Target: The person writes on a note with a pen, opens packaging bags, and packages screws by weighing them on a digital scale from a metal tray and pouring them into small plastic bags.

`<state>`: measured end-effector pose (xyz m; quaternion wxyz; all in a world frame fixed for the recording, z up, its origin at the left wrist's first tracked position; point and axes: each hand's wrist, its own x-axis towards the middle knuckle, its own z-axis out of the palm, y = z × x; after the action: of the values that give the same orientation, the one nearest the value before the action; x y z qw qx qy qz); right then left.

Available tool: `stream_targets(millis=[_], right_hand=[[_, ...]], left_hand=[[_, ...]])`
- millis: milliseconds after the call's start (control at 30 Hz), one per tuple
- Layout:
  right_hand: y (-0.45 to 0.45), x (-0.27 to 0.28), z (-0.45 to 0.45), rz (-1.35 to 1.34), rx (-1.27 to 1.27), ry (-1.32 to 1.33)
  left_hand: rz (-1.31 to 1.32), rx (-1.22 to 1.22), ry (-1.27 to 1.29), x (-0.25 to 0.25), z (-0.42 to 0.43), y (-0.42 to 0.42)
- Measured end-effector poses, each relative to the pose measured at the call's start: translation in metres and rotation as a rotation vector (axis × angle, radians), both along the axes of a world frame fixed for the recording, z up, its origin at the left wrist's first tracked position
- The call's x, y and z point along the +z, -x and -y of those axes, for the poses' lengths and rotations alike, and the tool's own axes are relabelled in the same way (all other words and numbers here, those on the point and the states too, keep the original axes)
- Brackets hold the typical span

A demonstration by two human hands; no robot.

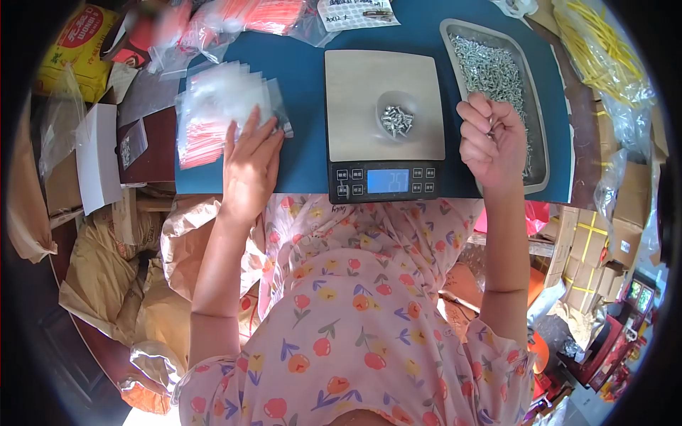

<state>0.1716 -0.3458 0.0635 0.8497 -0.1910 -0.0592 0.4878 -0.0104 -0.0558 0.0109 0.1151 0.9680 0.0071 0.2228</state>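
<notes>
My left hand [250,157] lies with its fingers stretched out over the near right part of a fanned stack of small clear zip bags with red edges [202,142]. My right hand [494,142] is curled closed above the left side of a grey tray [538,179] of small silver screws [490,67]. A bit of metal shows between its fingers, apparently a screw or several. Between the hands stands a digital scale [355,99] with a lit display. On its plate sits a small clear dish [389,101] with a little pile of screws [399,123].
More red-edged bags [259,13] lie at the back of the blue mat [302,92], beside a labelled white sheet [357,13]. A yellow package [74,46] and a white box [97,156] are at left. Yellow strips in plastic [604,50] and cartons [590,238] are at right.
</notes>
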Motion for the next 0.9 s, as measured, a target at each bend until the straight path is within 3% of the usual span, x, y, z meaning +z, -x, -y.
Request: stream_targets(millis=[67, 167, 267, 367, 700, 833, 900], right_hand=[[-0.001, -0.013, 0.007, -0.241, -0.086, -0.197], [0.004, -0.008, 0.006, -0.556, -0.51, -0.247], [0.012, 0.005, 0.002, -0.825, -0.584, -0.263], [0.026, -0.028, 0.006, -0.435, -0.253, -0.39], [0.046, -0.017, 0.007, -0.259, -0.099, -0.126], [0.05, -0.009, 0.006, -0.258, -0.152, 0.05], [0.05, -0.016, 0.008, -0.159, -0.104, 0.013]], left_hand=[[0.053, -0.029, 0.113, -0.002, 0.001, -0.003], [0.055, 0.018, 0.284, -0.004, 0.007, -0.004], [0.055, 0.064, 0.349, -0.005, 0.01, -0.006], [0.071, 0.099, 0.291, -0.006, 0.012, -0.007], [0.101, 0.086, 0.11, 0.0, 0.02, -0.016], [0.104, 0.061, 0.135, -0.006, 0.014, -0.018], [0.094, 0.094, 0.184, -0.004, 0.016, -0.017]])
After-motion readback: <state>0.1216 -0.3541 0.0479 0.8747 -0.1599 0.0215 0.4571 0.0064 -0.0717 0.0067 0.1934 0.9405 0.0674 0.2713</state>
